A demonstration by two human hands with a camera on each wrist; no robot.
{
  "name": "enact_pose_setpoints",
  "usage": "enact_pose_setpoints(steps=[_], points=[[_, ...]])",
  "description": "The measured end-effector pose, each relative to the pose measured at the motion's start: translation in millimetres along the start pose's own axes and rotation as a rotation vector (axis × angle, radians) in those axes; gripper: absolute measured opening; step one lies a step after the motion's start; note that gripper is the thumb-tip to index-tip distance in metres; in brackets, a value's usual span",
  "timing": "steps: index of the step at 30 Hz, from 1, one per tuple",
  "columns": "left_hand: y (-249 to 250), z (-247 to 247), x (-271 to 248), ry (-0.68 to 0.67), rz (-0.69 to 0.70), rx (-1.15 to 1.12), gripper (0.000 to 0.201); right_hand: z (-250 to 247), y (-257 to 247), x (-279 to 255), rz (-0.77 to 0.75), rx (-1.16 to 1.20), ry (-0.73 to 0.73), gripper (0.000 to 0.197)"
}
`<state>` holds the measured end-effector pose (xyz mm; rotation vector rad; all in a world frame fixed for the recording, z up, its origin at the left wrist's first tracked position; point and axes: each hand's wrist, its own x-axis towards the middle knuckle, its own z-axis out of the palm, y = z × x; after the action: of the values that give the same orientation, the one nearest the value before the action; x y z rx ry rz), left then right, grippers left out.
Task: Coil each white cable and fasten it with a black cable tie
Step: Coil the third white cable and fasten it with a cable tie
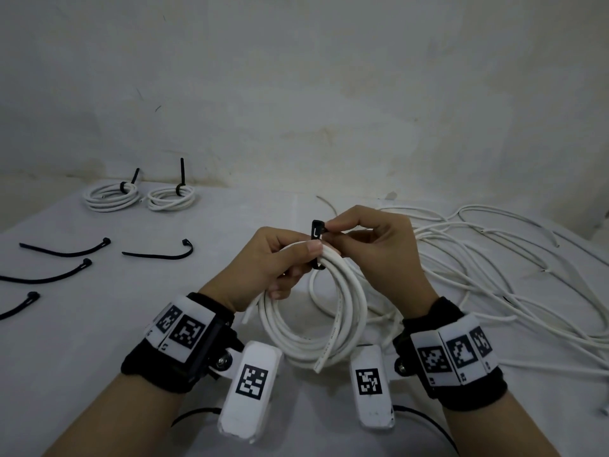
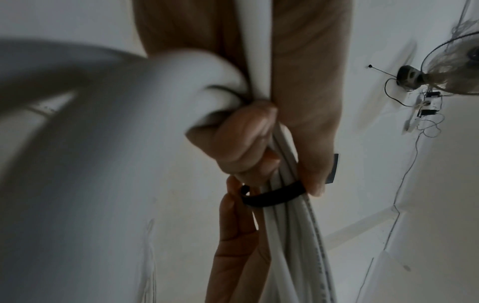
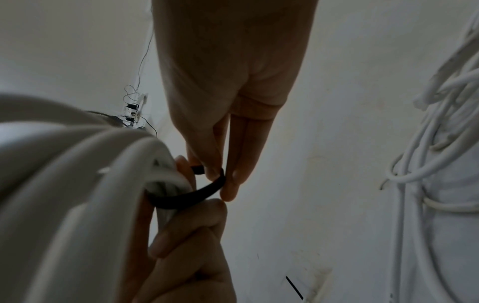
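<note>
no readable words or brand names anywhere. the held cable (image 1: 336,311) carries a line of small grey print along its sheath, too fine and blurred to make out; the same print shows as a grey streak in the left wrist view, also unreadable. the wristbands bear black-and-white square code markers (image 1: 188,331), with more on the two white camera housings (image 1: 252,380); these are patterns, not text. tiny characters sit at the lower corners of some marker plates (image 1: 463,376), perhaps digits, but they cannot be read with any certainty.
</note>
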<state>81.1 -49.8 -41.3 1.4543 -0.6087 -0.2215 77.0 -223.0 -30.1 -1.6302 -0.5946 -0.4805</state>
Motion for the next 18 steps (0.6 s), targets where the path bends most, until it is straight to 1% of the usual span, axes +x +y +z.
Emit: enact_pose_setpoints(steps=[5,9,13,16,18], points=[[-5.1,1.1,1.7,0.006,-0.015,-0.023,0.046,-1.4,2.6,-0.2,-0.033,-0.050,0.008,0.028],[-4.2,3.8,1.1,-0.022,-0.031,-0.062,0.033,-2.7,2.8,-0.2,-0.049,-0.040,0.024,0.023],[-3.9,5.8,1.3,-0.046,-0.033,-0.075,0.024,-3.1,3.3,0.0,-0.078,-0.036,0.013,0.022],[-6.6,6.7,1.8,-0.040,-0.040,-0.048,0.024,-2.9,2.1,-0.6,-0.117,-0.020,-0.010,0.024],[-8.2,5.9,2.7,-0.012,-0.041,-0.030,0.032,-3.5,-0.1,-0.6,-0.121,-0.036,-0.032,0.023]])
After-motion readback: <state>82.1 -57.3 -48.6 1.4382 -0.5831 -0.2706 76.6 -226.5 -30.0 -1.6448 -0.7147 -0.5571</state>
